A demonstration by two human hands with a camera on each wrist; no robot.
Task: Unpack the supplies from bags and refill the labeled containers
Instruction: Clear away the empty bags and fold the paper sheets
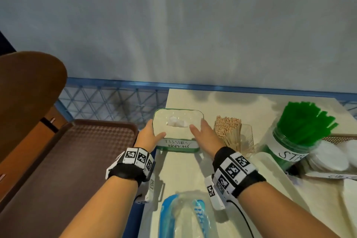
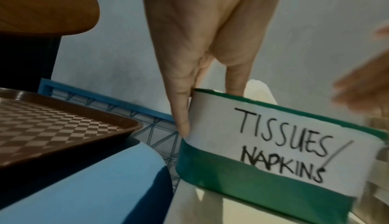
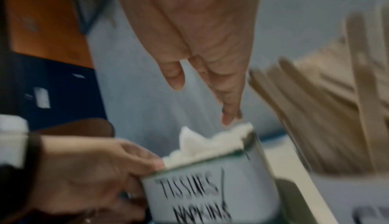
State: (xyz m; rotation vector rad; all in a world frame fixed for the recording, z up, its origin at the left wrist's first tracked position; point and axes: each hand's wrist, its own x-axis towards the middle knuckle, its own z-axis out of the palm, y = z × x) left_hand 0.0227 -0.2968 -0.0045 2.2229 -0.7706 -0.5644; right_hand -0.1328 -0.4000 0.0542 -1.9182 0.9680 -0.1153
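Observation:
A green-rimmed container (image 1: 177, 144) labelled "TISSUES / NAPKINS" stands on the cream counter, with a few white tissues (image 1: 177, 122) inside. My left hand (image 1: 154, 131) grips its left end, thumb over the rim and fingers (image 2: 183, 111) down the outer wall. My right hand (image 1: 201, 129) hovers at the container's right end with its fingers (image 3: 229, 111) straight, just above the tissues (image 3: 202, 142) and holding nothing. In the left wrist view the container's label (image 2: 273, 144) fills the right half. A clear and blue plastic bag (image 1: 183, 216) lies on the counter below my wrists.
Wooden stirrers (image 1: 229, 131) stand in a clear holder right of the container. Further right are a jar of green straws (image 1: 301, 127) and white round lids (image 1: 328, 158). A brown tray (image 1: 67, 160) lies to the left, with a blue mesh crate (image 1: 108, 102) behind it.

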